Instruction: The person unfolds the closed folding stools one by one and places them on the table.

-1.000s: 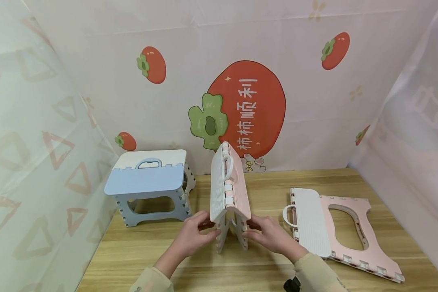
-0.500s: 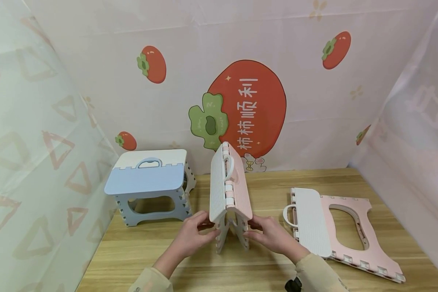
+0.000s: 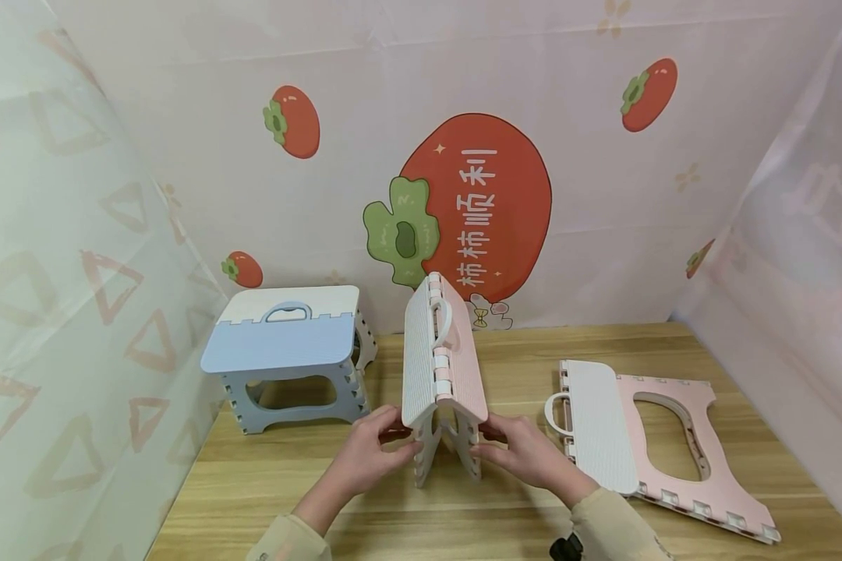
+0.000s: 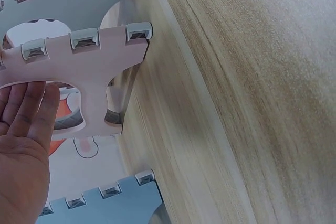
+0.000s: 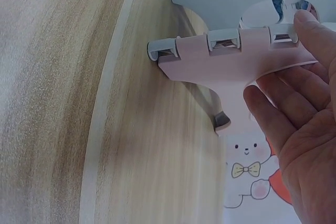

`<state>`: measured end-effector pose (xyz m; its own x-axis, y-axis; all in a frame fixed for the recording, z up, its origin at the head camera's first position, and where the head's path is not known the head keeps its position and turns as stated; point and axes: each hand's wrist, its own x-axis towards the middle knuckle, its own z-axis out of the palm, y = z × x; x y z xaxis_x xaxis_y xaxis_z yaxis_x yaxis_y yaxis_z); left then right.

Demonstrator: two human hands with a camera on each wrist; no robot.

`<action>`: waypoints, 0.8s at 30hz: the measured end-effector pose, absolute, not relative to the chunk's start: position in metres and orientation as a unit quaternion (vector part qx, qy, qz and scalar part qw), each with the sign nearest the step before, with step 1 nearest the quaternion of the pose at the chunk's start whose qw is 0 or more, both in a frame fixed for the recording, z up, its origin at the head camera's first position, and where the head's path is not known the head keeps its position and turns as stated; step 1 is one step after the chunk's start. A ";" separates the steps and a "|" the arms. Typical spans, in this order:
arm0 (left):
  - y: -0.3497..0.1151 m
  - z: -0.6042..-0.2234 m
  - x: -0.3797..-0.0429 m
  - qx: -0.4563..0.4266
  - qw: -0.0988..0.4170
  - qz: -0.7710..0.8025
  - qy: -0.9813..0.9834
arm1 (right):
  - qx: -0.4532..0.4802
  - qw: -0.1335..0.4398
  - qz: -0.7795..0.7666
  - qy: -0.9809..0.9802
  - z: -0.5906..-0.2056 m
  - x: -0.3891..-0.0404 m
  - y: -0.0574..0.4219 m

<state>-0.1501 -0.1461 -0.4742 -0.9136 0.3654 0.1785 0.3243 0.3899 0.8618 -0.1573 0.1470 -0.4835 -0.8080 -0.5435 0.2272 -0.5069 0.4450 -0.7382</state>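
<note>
A pink-and-white folding stool (image 3: 418,362) stands half unfolded in the middle of the table, its two top panels sloping down from the hinge like a steep roof. Its white carry handle (image 3: 443,321) sits along that ridge. My left hand (image 3: 376,454) holds the left leg panel, with fingers through the cut-out of the pink leg (image 4: 94,77) in the left wrist view. On the other side my right hand (image 3: 522,452) grips the opposite leg panel (image 5: 210,59), thumb on its edge and fingers reaching into the opening. The inner folding supports are partly hidden.
A blue-and-white folding stool (image 3: 277,347) stands fully unfolded at the back left. Another pink-and-white one (image 3: 673,436) lies folded flat on the wooden table (image 3: 512,530) at the right. Printed cloth walls (image 3: 596,234) enclose the back and sides.
The middle stool's panels and legs have spread slightly wider apart. My right hand has moved a little to the right with its leg; the left hand is almost still.
</note>
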 end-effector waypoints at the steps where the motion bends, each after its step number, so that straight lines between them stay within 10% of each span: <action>1: -0.146 -0.474 -0.150 0.207 0.020 0.513 0.833 | -0.309 0.022 -0.427 0.850 -0.483 -0.157 0.147; 24: -0.147 -0.472 -0.146 0.213 0.013 0.519 0.828 | -0.312 0.021 -0.425 0.849 -0.484 -0.155 0.152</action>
<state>-0.1456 -0.1474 -0.4723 -0.9088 0.3659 0.2005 0.3399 0.3707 0.8643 -0.1555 0.1521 -0.4843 -0.8039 -0.5487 0.2297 -0.5130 0.4439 -0.7347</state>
